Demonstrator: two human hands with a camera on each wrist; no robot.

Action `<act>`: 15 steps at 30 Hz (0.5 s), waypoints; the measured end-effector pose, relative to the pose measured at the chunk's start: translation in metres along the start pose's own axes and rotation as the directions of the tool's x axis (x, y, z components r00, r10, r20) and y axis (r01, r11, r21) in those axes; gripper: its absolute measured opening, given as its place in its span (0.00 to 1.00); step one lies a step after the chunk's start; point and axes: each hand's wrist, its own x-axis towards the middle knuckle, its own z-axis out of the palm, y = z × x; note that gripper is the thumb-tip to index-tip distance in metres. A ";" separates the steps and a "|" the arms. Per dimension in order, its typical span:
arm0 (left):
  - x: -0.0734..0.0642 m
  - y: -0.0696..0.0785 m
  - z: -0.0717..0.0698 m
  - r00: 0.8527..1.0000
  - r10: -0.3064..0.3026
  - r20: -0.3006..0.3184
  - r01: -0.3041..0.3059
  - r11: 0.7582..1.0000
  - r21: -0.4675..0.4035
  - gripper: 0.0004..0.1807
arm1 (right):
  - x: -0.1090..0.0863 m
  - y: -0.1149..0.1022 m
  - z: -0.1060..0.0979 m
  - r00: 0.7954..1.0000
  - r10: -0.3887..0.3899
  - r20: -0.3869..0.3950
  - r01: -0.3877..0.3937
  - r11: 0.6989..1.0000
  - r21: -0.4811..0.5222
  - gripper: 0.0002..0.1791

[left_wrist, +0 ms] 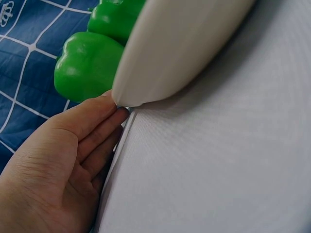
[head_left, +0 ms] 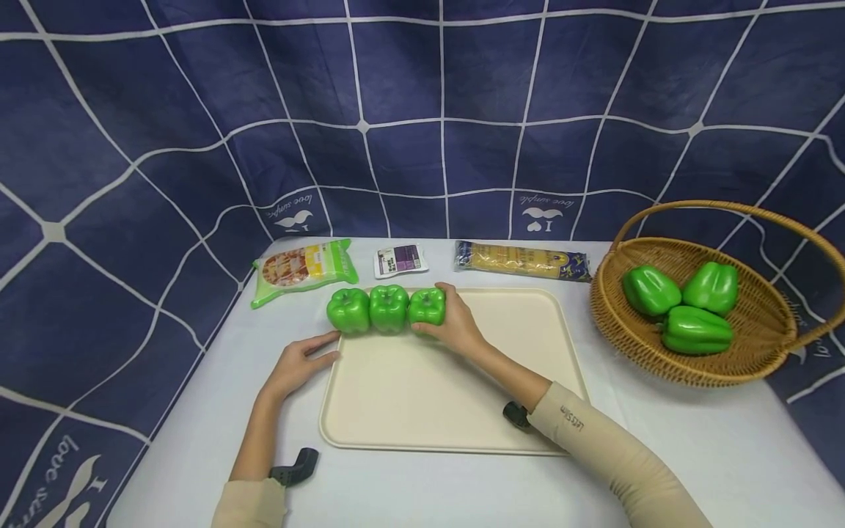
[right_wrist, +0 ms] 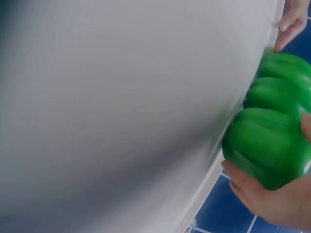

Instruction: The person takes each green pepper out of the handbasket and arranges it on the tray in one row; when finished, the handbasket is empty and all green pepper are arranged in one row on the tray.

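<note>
Three green bell peppers stand side by side along the far left edge of a cream tray [head_left: 429, 396]. The fingers and thumb of my right hand [head_left: 462, 330] grip the rightmost bell pepper [head_left: 426, 306], which sits right next to the middle one [head_left: 389, 309]. The leftmost bell pepper [head_left: 348, 311] is at the tray's corner. My left hand [head_left: 294, 368] touches the tray's left edge below that corner, its fingers fairly straight. In the left wrist view, the fingertips of the left hand [left_wrist: 53, 160] meet the tray's rim.
A wicker basket [head_left: 614, 323] with a tall handle stands at the right, holding three more green bell peppers [head_left: 696, 330]. Along the back lie a green food bag [head_left: 305, 270], a small white-and-purple packet [head_left: 400, 260] and a long pasta pack [head_left: 523, 260]. A blue checked curtain [head_left: 409, 88] hangs behind.
</note>
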 end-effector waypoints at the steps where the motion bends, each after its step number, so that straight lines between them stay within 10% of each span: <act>1: 0.000 0.000 0.000 1.000 -0.001 0.001 0.001 1.000 -0.003 0.28 | 0.000 0.000 0.000 1.000 0.000 0.001 0.000 1.000 -0.002 0.53; 15: 0.000 0.000 -0.001 1.000 0.016 0.003 -0.016 1.000 0.019 0.29 | -0.016 0.003 -0.048 0.997 -0.076 0.013 0.076 0.997 0.019 0.53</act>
